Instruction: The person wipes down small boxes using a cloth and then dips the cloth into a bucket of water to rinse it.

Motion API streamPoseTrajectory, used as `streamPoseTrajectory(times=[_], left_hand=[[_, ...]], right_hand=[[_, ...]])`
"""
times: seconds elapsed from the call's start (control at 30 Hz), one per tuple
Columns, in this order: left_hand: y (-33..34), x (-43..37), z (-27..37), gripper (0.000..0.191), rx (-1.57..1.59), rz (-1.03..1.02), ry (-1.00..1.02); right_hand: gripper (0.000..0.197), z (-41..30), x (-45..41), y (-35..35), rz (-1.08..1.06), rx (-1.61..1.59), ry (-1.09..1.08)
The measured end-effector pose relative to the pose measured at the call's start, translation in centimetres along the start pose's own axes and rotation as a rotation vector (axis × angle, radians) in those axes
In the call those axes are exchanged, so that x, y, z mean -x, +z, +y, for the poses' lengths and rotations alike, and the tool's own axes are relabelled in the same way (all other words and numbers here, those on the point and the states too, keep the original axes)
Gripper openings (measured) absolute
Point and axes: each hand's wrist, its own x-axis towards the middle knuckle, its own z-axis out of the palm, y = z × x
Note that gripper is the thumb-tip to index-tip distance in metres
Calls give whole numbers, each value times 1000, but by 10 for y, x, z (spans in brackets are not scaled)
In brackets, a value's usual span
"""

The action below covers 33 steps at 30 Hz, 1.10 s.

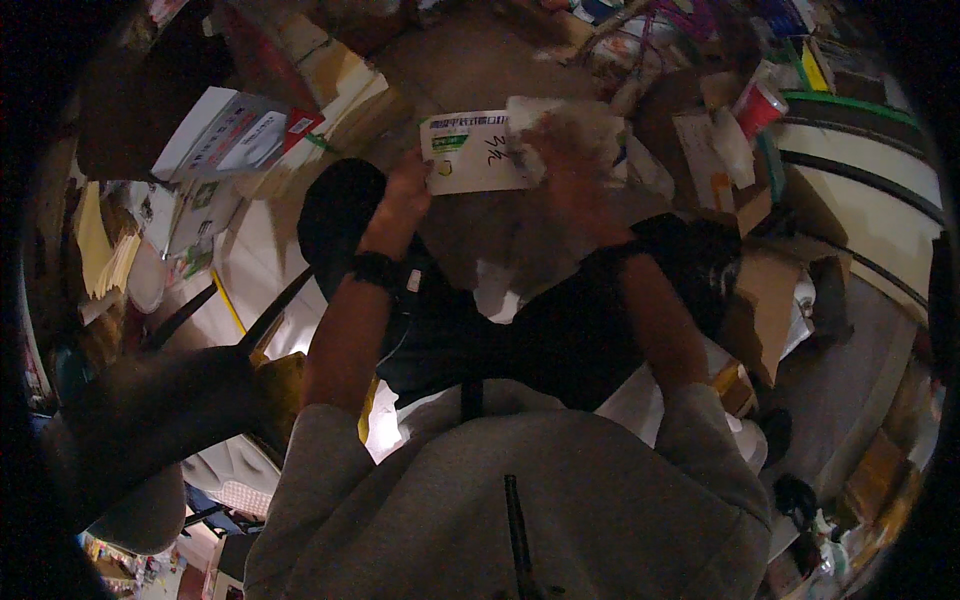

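Note:
My left hand (409, 184) grips the left end of a flat white printed box or card (476, 161) that has a green mark, printing and handwriting on it. At its right end my right hand (570, 165) is blurred, with a pale, thin cloth or paper-like piece (555, 120) at its fingers. That piece overlaps the right part of the white item. Whether the right hand grips it cannot be told from the blur. Both hands are above the dark gap between my knees.
White printed boxes (225, 139) and stacked card stand at the left. At the right are a red cup-like container (761, 109), an opened cardboard box (757, 307) and a pale rounded unit with dark bands (862, 180). A dark blurred object (165, 420) lies at lower left.

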Motion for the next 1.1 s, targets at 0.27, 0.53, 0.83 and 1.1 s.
streamPoseTrajectory(times=[0.27,0.53,0.83,1.1], left_hand=[[26,13,11,35,-296,92,39],[-8,-22,-24,32,-196,-72,131],[16,-8,6,21,-862,348,853],[75,40,42,34,-1395,58,444]], right_hand=[[71,118,26,9,194,119,164],[70,165,45,-9,290,166,108],[67,147,56,-59,280,48,288],[64,111,40,-83,274,-31,250]])
